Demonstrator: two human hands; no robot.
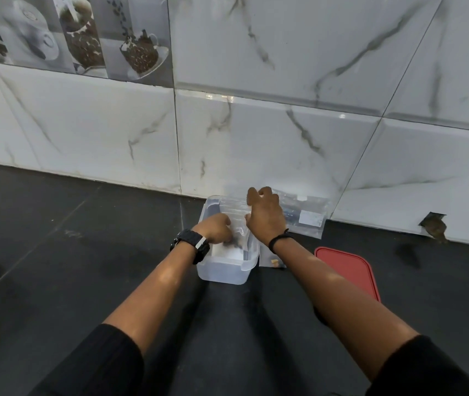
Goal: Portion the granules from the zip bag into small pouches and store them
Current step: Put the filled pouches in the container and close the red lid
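- A clear plastic container (222, 270) sits on the dark bench (70, 252), close to the marble-tiled wall (256, 138).
- The left hand (217, 227) reaches down into the container, fingers curled around a small clear pouch (239, 234) with something dark in its lower part; the grip looks closed on that pouch, though the fingertips are hidden below the knuckles.
- A black watch (192, 244) sits on the left wrist.
- The right hand (264, 215) hovers over the far right side of the container, fingers bent and closed on the upper edge of the same clear pouch, so both hands hold it.
- A thin black band (279, 238) circles the right wrist.
- A larger clear zip bag (304, 215) with a white label leans against the wall just beside the container, behind the right hand.
- A red lid (350, 272) lies flat on the bench to the right, partly covered by the right forearm.
- Another flat clear pouch (273, 262) lies between the container and the red lid, with a small tan patch showing on it.
- Black sleeves cover both upper arms.
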